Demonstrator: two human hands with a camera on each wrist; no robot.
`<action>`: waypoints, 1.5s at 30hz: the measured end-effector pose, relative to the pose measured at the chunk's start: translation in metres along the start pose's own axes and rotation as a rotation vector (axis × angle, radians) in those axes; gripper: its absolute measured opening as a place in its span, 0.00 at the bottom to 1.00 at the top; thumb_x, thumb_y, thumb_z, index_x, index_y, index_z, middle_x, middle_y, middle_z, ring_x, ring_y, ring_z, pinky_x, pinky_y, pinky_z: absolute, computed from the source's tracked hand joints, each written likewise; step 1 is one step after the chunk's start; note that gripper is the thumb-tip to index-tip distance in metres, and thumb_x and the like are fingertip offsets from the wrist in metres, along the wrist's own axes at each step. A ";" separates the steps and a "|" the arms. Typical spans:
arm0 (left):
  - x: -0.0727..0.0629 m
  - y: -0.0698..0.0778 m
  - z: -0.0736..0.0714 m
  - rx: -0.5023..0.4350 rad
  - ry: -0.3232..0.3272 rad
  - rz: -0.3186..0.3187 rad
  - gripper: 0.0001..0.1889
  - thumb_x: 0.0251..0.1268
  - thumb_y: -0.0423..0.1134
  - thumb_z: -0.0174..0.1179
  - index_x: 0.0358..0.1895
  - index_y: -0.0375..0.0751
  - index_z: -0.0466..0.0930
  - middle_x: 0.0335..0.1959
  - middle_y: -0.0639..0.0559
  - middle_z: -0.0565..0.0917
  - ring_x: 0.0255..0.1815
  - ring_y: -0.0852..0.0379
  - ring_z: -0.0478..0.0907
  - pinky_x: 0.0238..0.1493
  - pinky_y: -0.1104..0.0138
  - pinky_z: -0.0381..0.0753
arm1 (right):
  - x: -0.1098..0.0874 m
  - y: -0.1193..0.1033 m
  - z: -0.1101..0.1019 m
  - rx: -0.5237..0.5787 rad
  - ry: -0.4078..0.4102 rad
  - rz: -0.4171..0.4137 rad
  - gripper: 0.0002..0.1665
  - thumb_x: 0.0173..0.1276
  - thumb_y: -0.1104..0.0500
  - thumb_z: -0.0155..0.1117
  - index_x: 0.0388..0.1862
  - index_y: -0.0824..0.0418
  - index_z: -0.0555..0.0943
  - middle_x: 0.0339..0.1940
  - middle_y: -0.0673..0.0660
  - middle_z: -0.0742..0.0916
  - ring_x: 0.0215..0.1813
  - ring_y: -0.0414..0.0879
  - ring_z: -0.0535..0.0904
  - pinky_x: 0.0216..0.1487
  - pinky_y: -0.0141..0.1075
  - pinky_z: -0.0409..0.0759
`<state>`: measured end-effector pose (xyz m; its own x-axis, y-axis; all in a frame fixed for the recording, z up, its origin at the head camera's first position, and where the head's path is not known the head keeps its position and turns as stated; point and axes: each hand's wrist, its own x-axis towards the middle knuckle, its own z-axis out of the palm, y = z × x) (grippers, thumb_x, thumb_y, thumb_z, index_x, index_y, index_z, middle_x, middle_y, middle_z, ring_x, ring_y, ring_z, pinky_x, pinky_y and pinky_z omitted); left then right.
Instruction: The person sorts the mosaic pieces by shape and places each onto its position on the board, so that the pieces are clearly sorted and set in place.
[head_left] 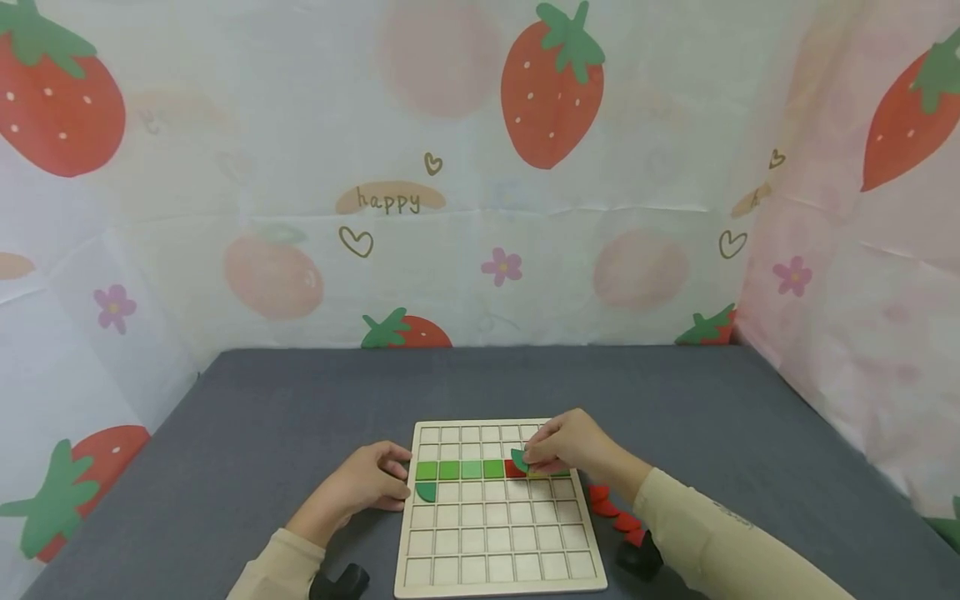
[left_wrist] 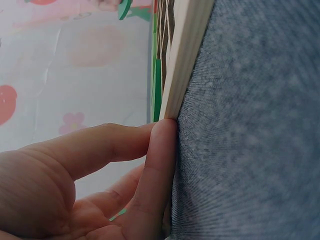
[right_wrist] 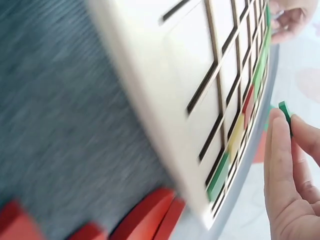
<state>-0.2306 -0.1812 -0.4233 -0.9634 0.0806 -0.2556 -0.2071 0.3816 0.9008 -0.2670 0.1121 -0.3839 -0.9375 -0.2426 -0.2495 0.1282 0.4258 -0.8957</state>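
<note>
The right hand [head_left: 572, 442] pinches 1 green quarter-circle tile [head_left: 518, 459] above the wooden grid board [head_left: 472, 543]; the left hand [head_left: 363, 478] grips the board's left edge.

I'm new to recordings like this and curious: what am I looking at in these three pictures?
There's no machine here, just a person's two bare hands. The wide picture comes from a camera worn on the head; the other two come from cameras on the left and right wrists. On the dark surface lies a grid board holding a row of coloured tiles and a rounded green piece. Red pieces lie beside it. The left hand touches the board's edge; the right hand pinches another green piece.
</note>
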 end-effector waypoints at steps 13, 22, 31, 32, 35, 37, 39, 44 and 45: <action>-0.003 0.002 0.000 -0.014 0.024 0.000 0.26 0.51 0.19 0.65 0.58 0.27 0.74 0.36 0.43 0.75 0.29 0.53 0.78 0.31 0.62 0.88 | 0.009 -0.012 0.033 -0.014 -0.080 -0.013 0.05 0.56 0.67 0.75 0.32 0.68 0.88 0.26 0.59 0.90 0.25 0.43 0.87 0.34 0.38 0.90; -0.002 0.002 -0.001 -0.009 0.015 0.005 0.27 0.51 0.19 0.65 0.59 0.26 0.74 0.36 0.43 0.75 0.29 0.53 0.79 0.32 0.62 0.88 | 0.018 -0.017 0.055 -0.043 -0.114 -0.014 0.04 0.55 0.69 0.75 0.30 0.68 0.89 0.25 0.58 0.90 0.24 0.43 0.87 0.31 0.35 0.89; -0.002 0.001 0.000 -0.013 0.028 0.003 0.26 0.52 0.19 0.65 0.58 0.27 0.74 0.35 0.43 0.75 0.29 0.52 0.78 0.31 0.61 0.88 | 0.021 -0.018 0.071 -0.031 -0.151 -0.044 0.04 0.54 0.72 0.75 0.29 0.70 0.88 0.24 0.60 0.89 0.20 0.40 0.84 0.28 0.33 0.88; -0.002 0.001 0.001 -0.015 0.028 0.003 0.26 0.52 0.19 0.65 0.58 0.27 0.74 0.35 0.43 0.75 0.29 0.53 0.78 0.31 0.61 0.88 | 0.021 -0.018 0.073 -0.030 -0.154 -0.050 0.03 0.54 0.72 0.74 0.29 0.71 0.88 0.24 0.60 0.89 0.20 0.40 0.84 0.28 0.33 0.88; -0.002 0.002 0.001 -0.014 0.014 0.007 0.27 0.52 0.19 0.64 0.59 0.26 0.73 0.36 0.42 0.75 0.29 0.52 0.78 0.31 0.61 0.88 | 0.022 -0.018 0.077 -0.023 -0.156 -0.063 0.03 0.54 0.73 0.74 0.28 0.72 0.87 0.23 0.61 0.89 0.20 0.40 0.84 0.27 0.33 0.88; -0.003 0.002 0.001 -0.016 0.012 0.005 0.27 0.52 0.19 0.65 0.58 0.26 0.73 0.36 0.43 0.75 0.29 0.53 0.78 0.31 0.61 0.88 | 0.022 -0.018 0.078 -0.027 -0.154 -0.068 0.02 0.54 0.73 0.74 0.28 0.72 0.87 0.23 0.61 0.89 0.19 0.40 0.84 0.27 0.33 0.88; -0.003 0.003 0.001 -0.011 0.010 0.004 0.27 0.52 0.20 0.65 0.59 0.26 0.73 0.36 0.43 0.75 0.29 0.53 0.78 0.31 0.62 0.88 | 0.021 -0.019 0.080 -0.045 -0.148 -0.076 0.03 0.53 0.74 0.74 0.27 0.71 0.87 0.22 0.61 0.89 0.18 0.40 0.83 0.27 0.33 0.87; -0.002 0.002 0.001 -0.003 0.009 0.005 0.27 0.52 0.20 0.65 0.59 0.26 0.73 0.35 0.43 0.75 0.29 0.53 0.78 0.32 0.61 0.88 | 0.019 -0.021 0.085 -0.143 -0.127 -0.105 0.04 0.52 0.74 0.74 0.23 0.69 0.86 0.20 0.60 0.88 0.16 0.39 0.81 0.25 0.33 0.87; -0.002 0.002 0.001 -0.006 0.011 0.002 0.27 0.52 0.20 0.65 0.59 0.26 0.73 0.35 0.43 0.75 0.29 0.53 0.78 0.31 0.61 0.88 | 0.019 -0.022 0.086 -0.158 -0.123 -0.109 0.05 0.52 0.74 0.74 0.22 0.69 0.86 0.19 0.60 0.88 0.16 0.40 0.81 0.24 0.33 0.87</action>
<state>-0.2290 -0.1800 -0.4215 -0.9655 0.0713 -0.2504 -0.2064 0.3764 0.9032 -0.2594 0.0231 -0.4004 -0.8953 -0.3948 -0.2061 -0.0330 0.5202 -0.8534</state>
